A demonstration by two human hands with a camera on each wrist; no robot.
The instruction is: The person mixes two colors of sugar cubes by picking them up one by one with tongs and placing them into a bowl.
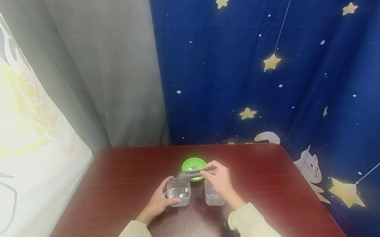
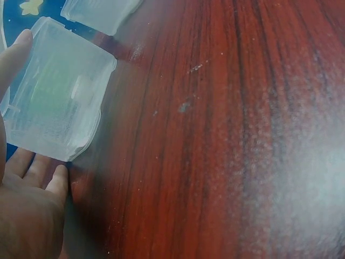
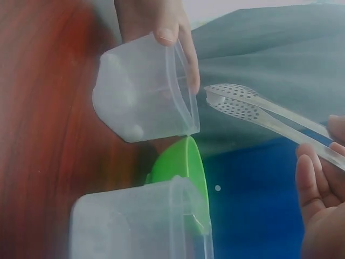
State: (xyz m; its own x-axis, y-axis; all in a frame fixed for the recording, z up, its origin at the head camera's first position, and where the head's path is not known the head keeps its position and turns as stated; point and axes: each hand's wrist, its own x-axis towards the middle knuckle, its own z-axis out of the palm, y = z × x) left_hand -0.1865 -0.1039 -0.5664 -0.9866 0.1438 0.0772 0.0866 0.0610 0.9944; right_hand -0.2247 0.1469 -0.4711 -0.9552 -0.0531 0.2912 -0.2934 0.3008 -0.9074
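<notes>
My left hand (image 1: 158,202) grips a clear plastic container (image 1: 181,202), thumb on the near side and fingers at the far side. Small white pieces (image 1: 181,196) lie inside it. Over that container's far rim, my right hand (image 1: 221,179) pinches metal tongs (image 3: 280,127) with perforated ends. In the right wrist view a white piece (image 3: 215,99) sits between the tong ends, level with the container's mouth. A green bowl (image 1: 192,162) stands behind, partly covered by the tongs and right hand; it has white pieces and something greyish in it.
A second clear container (image 1: 214,201) stands to the right, below my right hand, its contents unclear. The dark red wooden table (image 1: 131,173) reaches back to a grey curtain (image 1: 134,118) and a blue star-patterned curtain (image 1: 214,95). A white patterned cloth (image 1: 31,142) hangs at the left.
</notes>
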